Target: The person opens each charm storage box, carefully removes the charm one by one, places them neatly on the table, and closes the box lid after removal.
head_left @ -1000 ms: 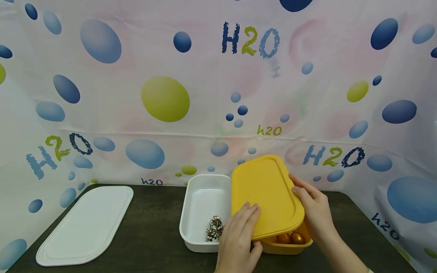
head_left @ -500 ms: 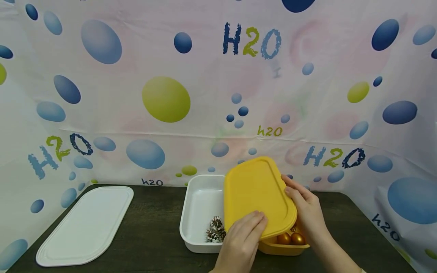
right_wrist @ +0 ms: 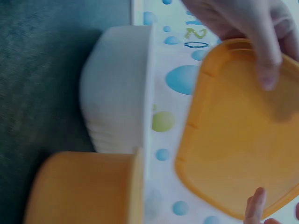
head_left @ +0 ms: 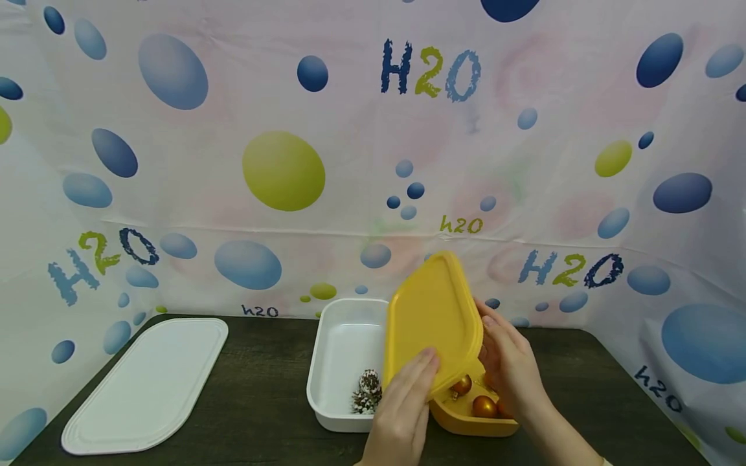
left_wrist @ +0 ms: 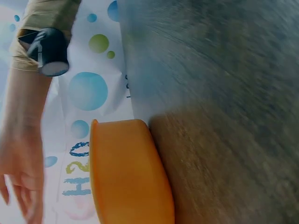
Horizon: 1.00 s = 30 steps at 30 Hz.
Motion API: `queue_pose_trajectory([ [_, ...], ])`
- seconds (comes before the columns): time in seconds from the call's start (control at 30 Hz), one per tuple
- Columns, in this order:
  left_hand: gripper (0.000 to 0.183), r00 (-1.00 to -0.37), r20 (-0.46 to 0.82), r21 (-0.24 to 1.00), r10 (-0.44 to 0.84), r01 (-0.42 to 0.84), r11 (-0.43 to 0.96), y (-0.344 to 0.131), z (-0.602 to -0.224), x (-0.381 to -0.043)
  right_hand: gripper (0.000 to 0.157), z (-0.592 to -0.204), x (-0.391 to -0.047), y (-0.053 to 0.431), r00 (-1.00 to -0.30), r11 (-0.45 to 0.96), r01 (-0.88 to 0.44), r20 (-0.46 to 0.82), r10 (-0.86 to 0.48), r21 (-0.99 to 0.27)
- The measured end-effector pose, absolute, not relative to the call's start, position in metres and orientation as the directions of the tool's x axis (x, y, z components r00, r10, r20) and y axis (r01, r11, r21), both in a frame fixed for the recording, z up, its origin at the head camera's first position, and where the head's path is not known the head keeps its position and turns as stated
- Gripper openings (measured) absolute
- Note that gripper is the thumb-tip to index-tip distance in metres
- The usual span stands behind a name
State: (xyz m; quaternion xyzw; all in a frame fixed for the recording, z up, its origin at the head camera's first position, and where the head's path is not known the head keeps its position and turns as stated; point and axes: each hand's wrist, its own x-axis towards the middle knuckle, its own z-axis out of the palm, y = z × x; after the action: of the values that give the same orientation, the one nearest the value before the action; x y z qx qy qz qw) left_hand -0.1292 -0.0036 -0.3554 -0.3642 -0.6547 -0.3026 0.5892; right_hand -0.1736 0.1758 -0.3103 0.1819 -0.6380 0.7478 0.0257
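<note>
I see the yellow rounded-rectangle plastic lid (head_left: 434, 310) tipped steeper above its yellow plastic box (head_left: 474, 426), now baring more shiny gold baubles (head_left: 484, 406); the left hand (head_left: 402, 408) grips its near edge, the right hand (head_left: 513, 369) loose-fingered by its right edge.

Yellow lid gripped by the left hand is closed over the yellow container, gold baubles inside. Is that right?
Not closed: the head view shows the yellow lid tilted up, leaving the yellow container open. The left hand does grip the lid, and gold baubles are inside the container.
</note>
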Motion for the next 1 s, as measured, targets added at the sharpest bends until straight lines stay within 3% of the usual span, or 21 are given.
queue_pose_trajectory([
  [0.1,0.035,-0.057,0.997,0.020,0.053,0.848,0.529,-0.002,-0.353,-0.128,0.049,-0.319,-0.175,0.169,-0.964,-0.144,-0.175,0.200,-0.178,-0.974],
  [0.2,0.033,-0.116,0.993,0.097,0.004,0.848,0.521,0.000,-0.354,-0.125,0.044,-0.328,-0.176,0.159,-0.982,-0.097,-0.073,0.088,-0.168,-0.993],
  [0.43,0.032,-0.244,0.967,0.247,-0.073,0.830,0.499,0.003,-0.357,-0.117,0.051,-0.344,-0.174,0.145,-0.947,0.005,0.054,-0.053,-0.316,-0.999],
  [0.6,0.033,-0.317,0.931,0.365,-0.182,0.790,0.493,0.006,-0.356,-0.110,0.060,-0.349,-0.170,0.136,-0.873,-0.036,0.098,-0.069,-0.483,-0.994],
  [0.73,0.031,-0.345,0.899,0.437,-0.271,0.756,0.488,0.007,-0.355,-0.106,0.060,-0.348,-0.166,0.129,-0.841,-0.121,0.139,-0.053,-0.539,-0.983],
  [0.87,0.037,-0.364,0.865,0.497,-0.347,0.724,0.478,0.007,-0.352,-0.105,0.053,-0.345,-0.164,0.128,-0.844,-0.202,0.155,-0.023,-0.536,-0.967],
  [1.0,0.050,-0.383,0.835,0.540,-0.396,0.710,0.452,0.006,-0.350,-0.105,0.037,-0.342,-0.163,0.129,-0.872,-0.239,0.135,0.000,-0.489,-0.962],
])
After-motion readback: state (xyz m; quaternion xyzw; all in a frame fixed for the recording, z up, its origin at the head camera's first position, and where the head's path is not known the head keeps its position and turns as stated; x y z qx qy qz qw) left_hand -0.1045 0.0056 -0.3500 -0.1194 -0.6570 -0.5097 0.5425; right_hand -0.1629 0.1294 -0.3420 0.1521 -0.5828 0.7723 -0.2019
